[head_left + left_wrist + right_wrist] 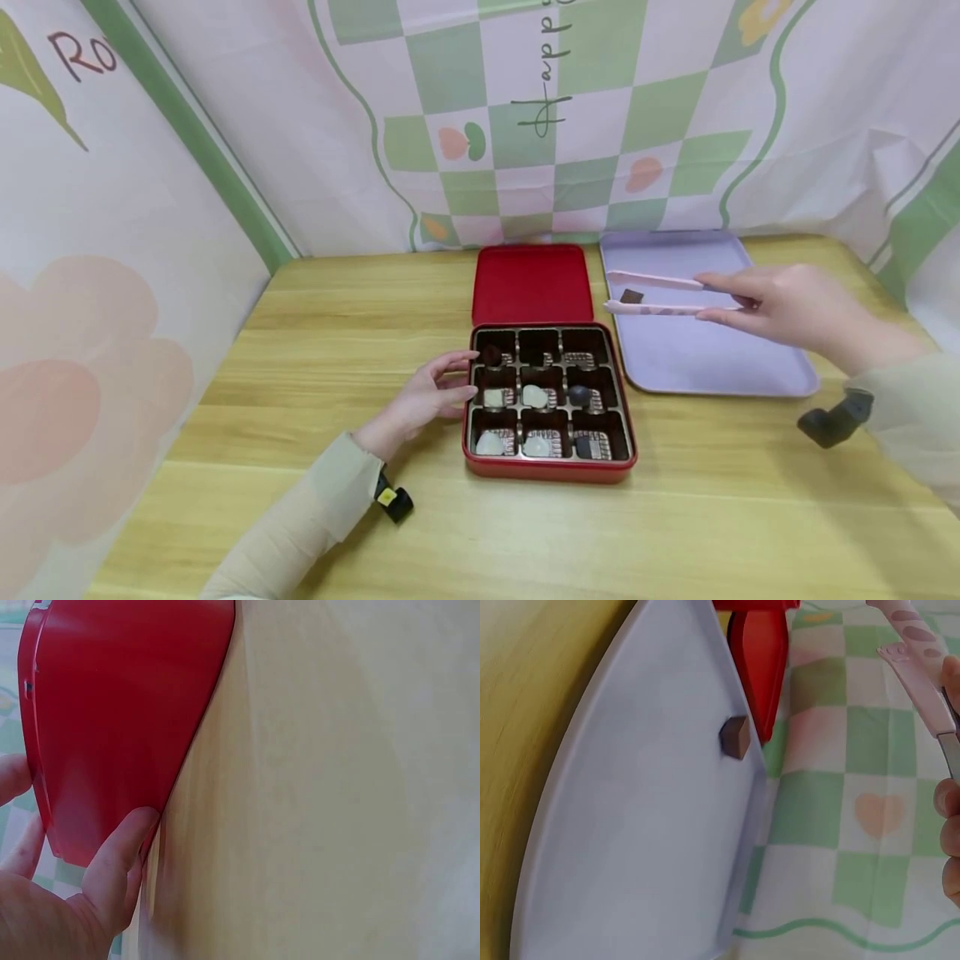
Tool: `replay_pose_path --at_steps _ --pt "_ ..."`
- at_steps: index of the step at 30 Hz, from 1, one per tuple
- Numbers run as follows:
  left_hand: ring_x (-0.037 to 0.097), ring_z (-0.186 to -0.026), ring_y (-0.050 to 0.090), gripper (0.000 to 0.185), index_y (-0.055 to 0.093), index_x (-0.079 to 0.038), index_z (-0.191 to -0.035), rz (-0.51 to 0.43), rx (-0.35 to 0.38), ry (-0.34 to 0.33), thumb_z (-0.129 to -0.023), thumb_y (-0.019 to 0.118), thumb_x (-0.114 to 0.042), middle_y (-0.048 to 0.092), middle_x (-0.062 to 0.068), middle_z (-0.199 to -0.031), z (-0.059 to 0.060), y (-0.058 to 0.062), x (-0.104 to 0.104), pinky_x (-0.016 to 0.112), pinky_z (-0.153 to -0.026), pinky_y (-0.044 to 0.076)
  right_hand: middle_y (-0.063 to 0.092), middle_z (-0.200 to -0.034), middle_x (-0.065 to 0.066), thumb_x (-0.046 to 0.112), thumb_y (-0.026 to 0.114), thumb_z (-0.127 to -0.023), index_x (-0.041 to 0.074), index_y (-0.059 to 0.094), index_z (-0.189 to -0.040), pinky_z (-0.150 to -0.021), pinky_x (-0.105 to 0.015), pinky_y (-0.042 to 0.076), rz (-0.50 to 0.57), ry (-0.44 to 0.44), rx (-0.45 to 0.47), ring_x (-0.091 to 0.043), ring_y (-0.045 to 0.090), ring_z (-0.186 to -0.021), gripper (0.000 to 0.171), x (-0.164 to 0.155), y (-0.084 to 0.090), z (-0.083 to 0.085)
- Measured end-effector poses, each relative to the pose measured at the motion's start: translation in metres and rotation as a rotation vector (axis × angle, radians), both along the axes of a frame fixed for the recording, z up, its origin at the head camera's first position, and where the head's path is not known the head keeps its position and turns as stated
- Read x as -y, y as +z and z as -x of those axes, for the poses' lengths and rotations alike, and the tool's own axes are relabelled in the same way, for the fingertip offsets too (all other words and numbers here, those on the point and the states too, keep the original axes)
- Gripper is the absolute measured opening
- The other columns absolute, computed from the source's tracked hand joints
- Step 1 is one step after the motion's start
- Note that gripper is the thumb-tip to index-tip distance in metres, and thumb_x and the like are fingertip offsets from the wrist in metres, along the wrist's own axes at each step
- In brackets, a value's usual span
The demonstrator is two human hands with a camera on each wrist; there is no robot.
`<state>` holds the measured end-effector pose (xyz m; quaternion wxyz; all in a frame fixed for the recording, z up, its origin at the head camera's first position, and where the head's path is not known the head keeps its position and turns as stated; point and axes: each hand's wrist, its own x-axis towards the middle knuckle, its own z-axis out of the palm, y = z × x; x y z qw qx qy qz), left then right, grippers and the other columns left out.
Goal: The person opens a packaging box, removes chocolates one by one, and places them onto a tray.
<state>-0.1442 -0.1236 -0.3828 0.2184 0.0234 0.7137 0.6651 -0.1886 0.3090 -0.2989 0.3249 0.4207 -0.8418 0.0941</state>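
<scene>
My right hand (787,308) grips a pair of pink tongs (652,309) over the purple tray (705,367). The tongs' arms stand apart, and a brown square chocolate (632,297) shows between them in the head view. In the right wrist view that chocolate (736,737) lies on the tray near its edge, with the tongs (919,682) above and apart from it. My left hand (423,398) rests its fingertips against the left side of the red tin box (551,472). Several dark and white chocolates, among them a round dark one (579,395), sit in the box's divided brown insert.
The tin's red lid (532,285) lies open behind the box, beside the tray's left edge. All stands on a wooden table (345,333). A checkered cloth (517,150) hangs along the table's back edge, with another printed cloth at the left.
</scene>
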Motion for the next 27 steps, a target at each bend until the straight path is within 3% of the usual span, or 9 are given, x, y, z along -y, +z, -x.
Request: replay_pose_path --at_steps 7,14,22,27 --pt "0.035 -0.124 0.046 0.056 0.045 -0.012 -0.139 -0.008 0.002 0.0 -0.087 0.06 0.002 0.04 0.018 -0.141 -0.001 0.0 0.001 0.043 -0.082 0.058 0.059 -0.059 0.005 0.064 0.04 -0.091 0.006 0.073 -0.095 -0.036 -0.016 0.026 -0.005 0.092 -0.039 0.002 0.033 -0.047 0.067 0.021 0.004 -0.01" --pt "0.035 -0.124 0.046 0.056 0.045 -0.012 -0.14 -0.01 0.002 -0.001 -0.087 0.06 0.001 0.04 0.018 -0.142 0.0 0.0 0.001 0.042 -0.082 0.058 0.053 -0.06 0.012 0.063 0.041 -0.091 0.009 0.073 -0.097 -0.037 -0.013 0.029 -0.034 0.158 0.02 0.006 0.032 -0.05 0.063 0.036 -0.002 -0.021" --pt "0.035 -0.124 0.046 0.056 0.045 -0.011 -0.139 -0.013 -0.003 0.002 -0.087 0.061 0.002 0.04 0.019 -0.141 0.0 -0.001 0.0 0.043 -0.082 0.058 0.054 -0.062 0.012 0.06 0.043 -0.092 0.008 0.073 -0.099 -0.04 -0.019 0.036 -0.083 0.193 0.085 0.005 0.034 -0.049 0.06 0.044 -0.01 -0.029" --pt "0.036 -0.125 0.045 0.057 0.044 -0.012 -0.14 -0.012 -0.002 0.001 -0.087 0.06 0.002 0.04 0.018 -0.142 0.0 0.0 0.0 0.043 -0.082 0.058 0.061 -0.066 0.009 0.052 0.063 -0.084 0.01 0.074 -0.099 -0.041 -0.023 0.043 -0.123 0.186 0.116 0.004 0.041 -0.047 0.046 0.043 -0.01 -0.033"
